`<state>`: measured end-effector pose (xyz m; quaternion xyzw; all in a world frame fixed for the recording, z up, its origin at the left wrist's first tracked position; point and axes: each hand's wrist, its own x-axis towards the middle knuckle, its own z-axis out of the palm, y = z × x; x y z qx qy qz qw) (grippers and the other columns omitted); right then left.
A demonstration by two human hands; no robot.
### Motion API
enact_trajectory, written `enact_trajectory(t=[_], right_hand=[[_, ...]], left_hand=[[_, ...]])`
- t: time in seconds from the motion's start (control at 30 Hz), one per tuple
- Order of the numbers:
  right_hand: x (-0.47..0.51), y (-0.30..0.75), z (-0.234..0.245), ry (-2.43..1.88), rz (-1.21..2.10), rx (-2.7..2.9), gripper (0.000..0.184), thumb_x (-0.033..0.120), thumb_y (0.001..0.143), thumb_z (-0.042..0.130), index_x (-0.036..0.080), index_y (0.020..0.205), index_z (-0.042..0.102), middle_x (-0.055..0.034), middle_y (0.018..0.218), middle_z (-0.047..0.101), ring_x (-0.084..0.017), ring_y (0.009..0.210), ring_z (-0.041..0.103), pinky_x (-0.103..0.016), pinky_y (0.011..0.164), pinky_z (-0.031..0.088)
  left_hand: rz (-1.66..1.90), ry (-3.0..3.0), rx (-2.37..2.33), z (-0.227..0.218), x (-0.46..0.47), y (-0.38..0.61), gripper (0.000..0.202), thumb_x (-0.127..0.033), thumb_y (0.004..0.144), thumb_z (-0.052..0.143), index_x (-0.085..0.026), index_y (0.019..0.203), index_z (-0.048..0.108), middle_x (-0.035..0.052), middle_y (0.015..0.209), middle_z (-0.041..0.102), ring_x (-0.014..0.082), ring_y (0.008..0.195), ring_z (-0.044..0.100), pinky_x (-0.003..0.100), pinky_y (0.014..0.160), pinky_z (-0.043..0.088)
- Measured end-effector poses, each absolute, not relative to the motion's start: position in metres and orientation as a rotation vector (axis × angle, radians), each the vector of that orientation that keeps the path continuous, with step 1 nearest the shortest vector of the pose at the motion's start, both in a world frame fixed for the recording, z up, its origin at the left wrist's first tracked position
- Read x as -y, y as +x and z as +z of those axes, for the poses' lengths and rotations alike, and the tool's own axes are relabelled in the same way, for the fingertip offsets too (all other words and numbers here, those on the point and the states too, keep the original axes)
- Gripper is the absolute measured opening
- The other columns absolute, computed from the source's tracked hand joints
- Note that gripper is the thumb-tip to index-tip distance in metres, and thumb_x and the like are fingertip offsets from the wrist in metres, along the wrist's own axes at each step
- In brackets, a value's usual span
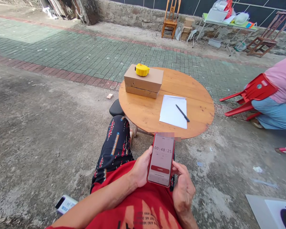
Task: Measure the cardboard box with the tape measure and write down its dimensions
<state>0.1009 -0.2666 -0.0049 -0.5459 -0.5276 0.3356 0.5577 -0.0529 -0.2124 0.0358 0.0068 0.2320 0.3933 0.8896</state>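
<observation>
A smartphone (160, 162) in a red case is held upright above my lap, its screen showing 00:48:25 and a red button. My left hand (141, 170) grips its left edge, with the thumb along the side and the other fingers hidden behind. At the right edge, my right hand (183, 186) is closed with its fingertips against the phone's side. Beyond the phone, white paper sheets (170, 111) lie on a round wooden table (197, 95), and a black pen (182, 113) rests on them. A yellow tape measure (142, 70) sits on a closed cardboard box (143, 84).
A black stool seat (116, 108) shows beside the table. On the right, a person in pink (282, 76) sits on a red plastic chair (257, 90). Along the far wall stand a wooden chair (170, 24) and a folding table (228, 23) with bags on it.
</observation>
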Motion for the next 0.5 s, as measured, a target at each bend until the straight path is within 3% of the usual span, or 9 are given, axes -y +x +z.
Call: enact_trajectory(t=[0.5], right_hand=[[0.2665, 0.1006, -0.0035, -1.315, 0.763, 1.248, 0.041, 0.043, 0.097, 0.039, 0.020, 0.114, 0.069, -0.0092, 0.105, 0.062, -0.022, 0.090, 0.057, -0.036, 0.075, 0.047]], left_hand=[[0.811, -0.017, -0.417, 0.0398, 0.2103, -0.0526, 0.064, -0.050, 0.100, 0.023, -0.007, 0.112, 0.068, 0.0175, 0.106, 0.073, 0.0258, 0.097, 0.069, 0.038, 0.097, 0.043]])
